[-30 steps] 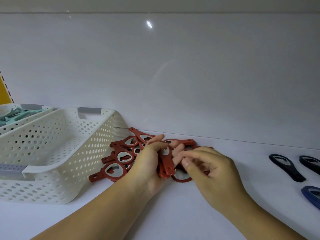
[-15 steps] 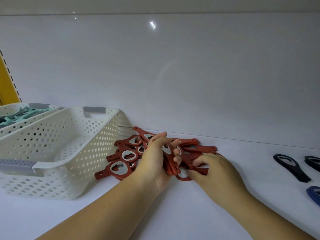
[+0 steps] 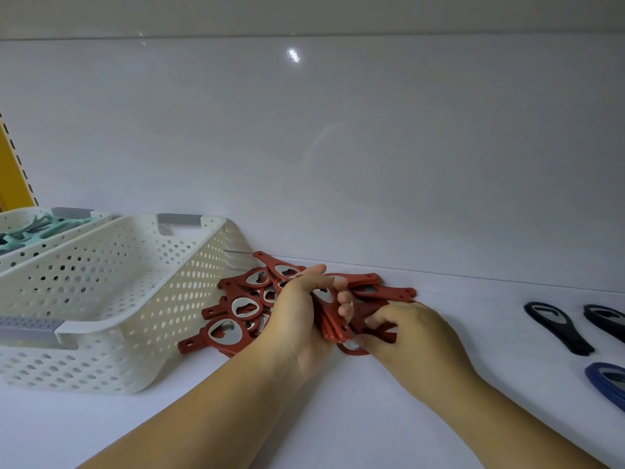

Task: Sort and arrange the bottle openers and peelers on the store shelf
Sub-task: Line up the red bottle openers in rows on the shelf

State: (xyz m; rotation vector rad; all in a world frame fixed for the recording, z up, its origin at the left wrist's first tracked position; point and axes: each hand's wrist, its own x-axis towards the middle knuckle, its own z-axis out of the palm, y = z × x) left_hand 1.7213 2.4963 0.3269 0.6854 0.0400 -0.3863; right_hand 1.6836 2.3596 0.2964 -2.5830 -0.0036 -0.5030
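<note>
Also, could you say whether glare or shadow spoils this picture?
Head view: one small glare spot high on the back panel, none on the red openers; lighting is even, shadows faint; the blue opener is cropped at right.

The brick-red plastic bottle openers [image 3: 238, 308] have pale grey centres. The cream plastic basket [image 3: 162, 333], dotted with holes, has grey handles. At right lie black plastic openers [image 3: 563, 331] and a navy plastic opener [image 3: 592, 375].

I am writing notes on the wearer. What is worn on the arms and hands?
Nothing visible. The left hand and right hand are bare, without gloves or rings; both forearms are bare to the frame edge, with no sleeve, watch or bracelet.
</note>
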